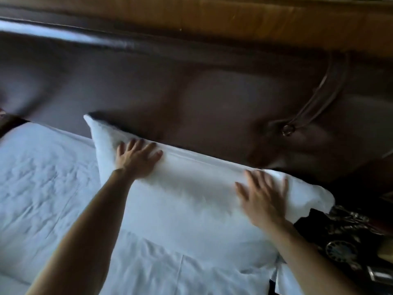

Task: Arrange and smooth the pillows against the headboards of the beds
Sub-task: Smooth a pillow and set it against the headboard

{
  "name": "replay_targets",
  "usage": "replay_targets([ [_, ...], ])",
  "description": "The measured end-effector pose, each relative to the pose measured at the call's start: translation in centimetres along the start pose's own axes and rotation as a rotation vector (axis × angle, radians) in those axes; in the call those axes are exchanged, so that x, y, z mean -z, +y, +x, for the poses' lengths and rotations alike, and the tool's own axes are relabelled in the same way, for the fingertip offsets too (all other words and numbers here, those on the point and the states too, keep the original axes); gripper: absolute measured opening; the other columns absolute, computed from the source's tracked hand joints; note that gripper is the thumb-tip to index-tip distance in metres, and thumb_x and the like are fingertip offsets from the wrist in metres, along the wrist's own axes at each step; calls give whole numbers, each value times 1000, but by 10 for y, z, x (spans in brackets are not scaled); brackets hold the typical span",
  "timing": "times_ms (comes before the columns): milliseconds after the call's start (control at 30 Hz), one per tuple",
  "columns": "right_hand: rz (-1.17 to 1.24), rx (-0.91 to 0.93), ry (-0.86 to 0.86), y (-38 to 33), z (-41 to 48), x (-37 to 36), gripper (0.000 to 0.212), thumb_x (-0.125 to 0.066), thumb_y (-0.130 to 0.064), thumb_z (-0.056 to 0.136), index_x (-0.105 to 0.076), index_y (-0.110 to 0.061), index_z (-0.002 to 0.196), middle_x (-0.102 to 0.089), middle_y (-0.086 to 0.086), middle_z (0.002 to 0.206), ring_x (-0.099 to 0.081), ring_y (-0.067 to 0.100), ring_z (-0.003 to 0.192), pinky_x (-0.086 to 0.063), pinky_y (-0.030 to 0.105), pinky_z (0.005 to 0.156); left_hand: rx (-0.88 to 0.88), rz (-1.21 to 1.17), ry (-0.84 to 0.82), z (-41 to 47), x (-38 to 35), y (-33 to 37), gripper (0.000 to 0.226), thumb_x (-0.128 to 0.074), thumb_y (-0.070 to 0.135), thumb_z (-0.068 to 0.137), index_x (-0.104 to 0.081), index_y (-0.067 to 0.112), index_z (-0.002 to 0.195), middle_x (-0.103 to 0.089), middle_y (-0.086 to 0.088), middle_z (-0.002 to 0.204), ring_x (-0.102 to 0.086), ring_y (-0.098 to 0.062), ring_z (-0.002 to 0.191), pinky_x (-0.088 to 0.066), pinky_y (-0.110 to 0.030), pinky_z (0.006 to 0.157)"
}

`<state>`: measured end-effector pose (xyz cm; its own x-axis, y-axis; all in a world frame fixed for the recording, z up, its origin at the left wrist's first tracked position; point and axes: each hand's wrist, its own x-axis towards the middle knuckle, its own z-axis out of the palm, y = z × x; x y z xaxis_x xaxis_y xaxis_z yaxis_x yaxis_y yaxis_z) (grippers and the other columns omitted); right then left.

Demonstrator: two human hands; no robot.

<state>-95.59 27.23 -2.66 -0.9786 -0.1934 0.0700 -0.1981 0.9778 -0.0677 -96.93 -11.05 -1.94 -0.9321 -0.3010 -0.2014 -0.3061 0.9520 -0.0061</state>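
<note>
A plump white fabric pillow lies on the bed with its long upper edge touching the padded dark brown leather-look headboard. The left hand rests flat on the pillow's upper left part, palm down, fingers spread wide and reaching toward the headboard; it grips nothing, only presses on the cloth. The pillow's pointed corner stands up just beyond and to the left of this hand.

The right hand is also palm down on the pillow, near its upper right end, fingers apart and extended; it is blurred, so how hard it presses cannot be told, but it closes on nothing. The pillow's rumpled right corner sticks out past this hand's fingertips.

Below both wrists and to the left of the left forearm spreads a wrinkled white bed sheet. Above the hands, beyond the headboard, runs a band of orange-brown wooden wall panelling. A small round metal ring on a strap sits on the headboard up and right of the right hand. To the right of the right forearm is dark patterned clutter, too blurred to identify. No brand, label or writing can be read anywhere.
</note>
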Motion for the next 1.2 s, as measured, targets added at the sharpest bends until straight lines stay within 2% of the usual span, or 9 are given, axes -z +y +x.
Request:
replay_targets([
  [133,13,-175,-73,67,-20,-13,65,-30,-67,98,-61,-18,128,-68,19,109,-61,42,99,-41,61,94,213,-51,-22,19,17,-52,59,-19,72,91,-41,46,139,-35,-6,154,-19,-24,149,-4,-70,116],
  [200,86,-271,-222,86,-23,-18,77,-15,-75,92,-48,-22,138,-61,22,125,-57,43,113,-39,63,101,312,-29,-68,28,25,-62,58,-21,67,95,-41,42,143,-26,-10,161,-6,-26,154,2,-74,115],
  [300,275,-295,-96,77,-24,-16,84,-17,-69,91,-39,-9,146,-42,27,145,-40,48,132,-34,66,108,383,-25,-13,33,27,-58,64,-22,60,99,-30,32,155,-9,-13,168,15,-32,154,6,-72,115],
  [467,245,319,259,-23,-42,-4,57,-48,-38,98,-43,-13,149,-32,17,159,-36,38,143,-13,67,117,365,-441,417,-20,-9,-34,66,-26,62,101,-12,36,160,0,1,170,6,-21,156,1,-52,121],
  [667,200,1180,-121,-198,-81,-39,56,-47,-32,99,-40,-16,153,-28,18,162,-32,32,148,-21,64,118,813,-1116,442,-144,-129,-29,57,-35,31,109,-17,13,160,-11,-10,169,-8,-20,156,-6,-35,126],
  [767,-102,1455,-290,-270,-76,-68,63,-37,-24,99,-20,-15,159,-10,17,167,-8,32,154,4,62,120,760,-1175,272,-179,-190,-22,60,-41,22,108,-12,7,158,-8,-10,168,-9,-21,156,-8,-34,126],
  [967,-537,1480,-210,-351,-4,-110,79,-7,-72,95,-15,-28,160,-8,12,168,8,25,155,24,63,111,789,-1124,451,-143,-243,-42,63,-40,38,107,-17,14,160,-12,-1,169,-6,-13,156,-7,-21,122],
  [1067,-584,1473,-155,-351,24,-121,81,-7,-75,92,-15,-32,159,-5,11,168,12,24,155,27,62,110,721,-1042,446,-99,-258,-37,62,-34,35,109,-8,14,161,7,-3,169,15,-14,154,9,-26,124],
  [1200,-511,1407,-12,-330,79,-108,74,-22,-75,91,-15,-43,158,6,15,168,13,30,154,24,50,118,719,-1102,602,-72,-256,-15,69,-37,53,103,-7,31,161,12,5,169,17,-9,153,7,-32,125],
])
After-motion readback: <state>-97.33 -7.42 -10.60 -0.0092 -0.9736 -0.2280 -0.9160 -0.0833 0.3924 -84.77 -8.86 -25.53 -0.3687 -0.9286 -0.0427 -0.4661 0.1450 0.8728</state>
